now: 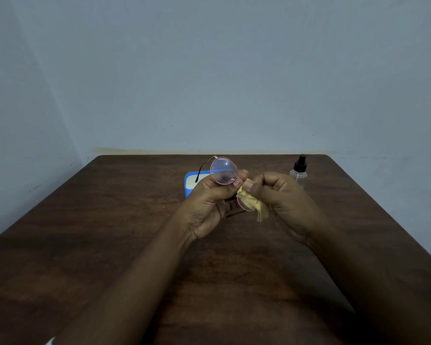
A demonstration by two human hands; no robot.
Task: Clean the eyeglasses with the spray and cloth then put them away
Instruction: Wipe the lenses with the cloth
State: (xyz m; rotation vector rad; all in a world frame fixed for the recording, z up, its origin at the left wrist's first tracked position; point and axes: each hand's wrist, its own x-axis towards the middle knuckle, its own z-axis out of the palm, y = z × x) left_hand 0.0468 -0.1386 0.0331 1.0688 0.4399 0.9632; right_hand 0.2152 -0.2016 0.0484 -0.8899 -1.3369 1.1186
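Head view: grips the eyeglasses (224,174) near the bridge with the left hand (209,207), lifted above the table (110,245) for access to both lens faces; pinches the yellow cloth (256,206) over the lower lens with the right hand (279,195), apparently wiping; spray bottle (298,174) upright at right, blue case (192,181) just behind, handy for stowing

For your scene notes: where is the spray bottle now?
In the head view, the spray bottle stands far right on the table, just beyond the right hand.
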